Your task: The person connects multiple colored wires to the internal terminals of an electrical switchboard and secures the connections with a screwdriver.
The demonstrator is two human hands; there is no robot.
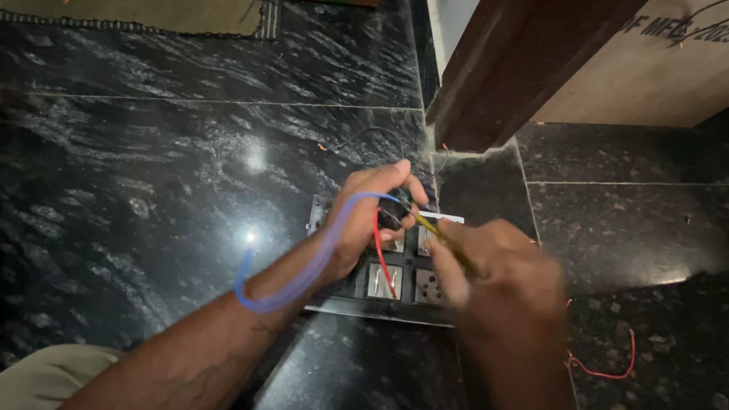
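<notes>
While closed — hands [433,251] on screwdriver [440,235]

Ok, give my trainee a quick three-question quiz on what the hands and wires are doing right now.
1. True or false: the right hand holds a slim yellow-handled tool.
2. Which wire loops over the left hand? A) blue wire B) green C) white
3. What lies on the dark stone floor under both hands?

Key:
1. True; its tip points at the small black part in the left fingers.
2. A; a red wire hangs beside it.
3. A black switch plate with several modules.
</notes>
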